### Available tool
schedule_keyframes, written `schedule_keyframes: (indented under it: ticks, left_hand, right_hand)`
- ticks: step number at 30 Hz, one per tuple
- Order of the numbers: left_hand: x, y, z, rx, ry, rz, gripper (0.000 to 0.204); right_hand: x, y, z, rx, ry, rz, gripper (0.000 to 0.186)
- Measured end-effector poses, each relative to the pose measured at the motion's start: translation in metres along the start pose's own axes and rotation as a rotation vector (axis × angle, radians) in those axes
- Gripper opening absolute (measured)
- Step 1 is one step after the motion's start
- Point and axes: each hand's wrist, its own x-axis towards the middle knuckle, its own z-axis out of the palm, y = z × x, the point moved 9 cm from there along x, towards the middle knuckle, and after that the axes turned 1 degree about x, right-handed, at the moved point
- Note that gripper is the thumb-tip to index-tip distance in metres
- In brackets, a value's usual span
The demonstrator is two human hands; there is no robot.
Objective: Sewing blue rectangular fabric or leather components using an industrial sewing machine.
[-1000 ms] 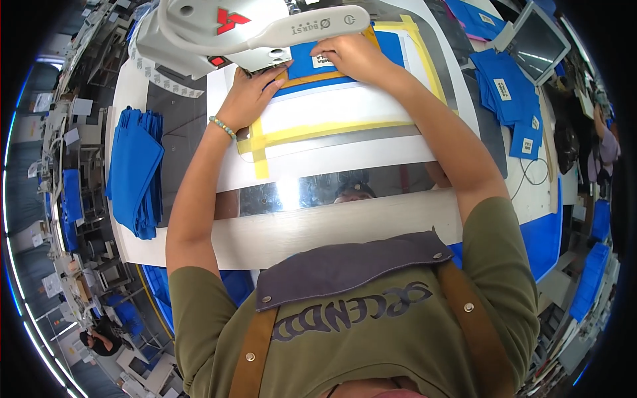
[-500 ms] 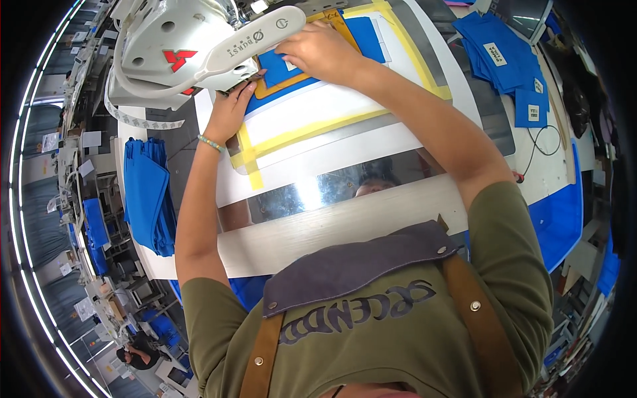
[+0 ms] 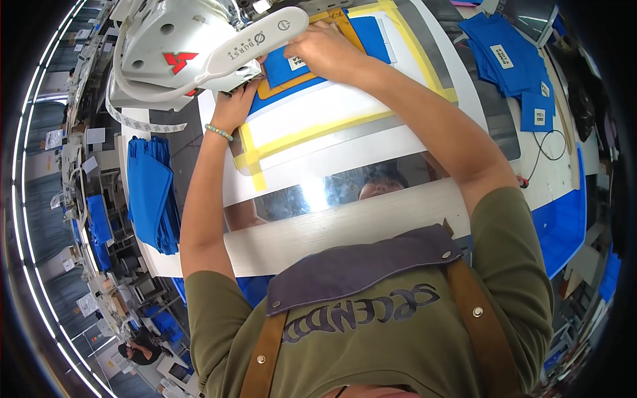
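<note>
On the bed of a white sewing machine (image 3: 156, 56), a blue fabric piece (image 3: 279, 74) with a white label (image 3: 296, 63) lies inside an amber frame (image 3: 292, 83). My right hand (image 3: 328, 54) rests on the frame and fabric from the right, fingers bent and apart, fingertips pressing down beside the label. My left hand (image 3: 237, 106) reaches in at the frame's left corner, close under the machine head. Its fingers are mostly hidden there. More blue fabric (image 3: 371, 41) lies under the frame, on a white sheet edged with yellow tape (image 3: 318, 132).
A stack of blue fabric pieces (image 3: 151, 199) stands left of the machine. Labelled blue pieces (image 3: 511, 63) are piled at the far right, by a thin black cable (image 3: 548, 146). A blue bin (image 3: 561, 219) sits at the right table edge. Another person (image 3: 139, 348) is far off at lower left.
The label shows more fully, as my right hand has shifted slightly to the right. The left hand's fingers have slipped further behind the machine head. The whole view has moved a little.
</note>
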Motion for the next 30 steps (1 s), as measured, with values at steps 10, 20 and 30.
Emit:
schedule_keyframes:
  ticks: [10, 20, 30]
  left_hand:
    - [-0.001, -0.049, 0.005, -0.325, 0.089, -0.186, 0.028]
    - [-0.002, -0.032, 0.000, -0.260, -0.001, -0.127, 0.032]
    - [-0.001, -0.059, 0.000, -0.137, -0.060, -0.222, 0.037]
  right_hand:
    - [-0.014, -0.032, 0.010, 0.256, -0.088, -0.192, 0.036]
    - [-0.015, -0.034, 0.013, 0.206, -0.156, -0.173, 0.039]
    - [-0.013, -0.033, 0.015, 0.193, -0.204, -0.122, 0.033]
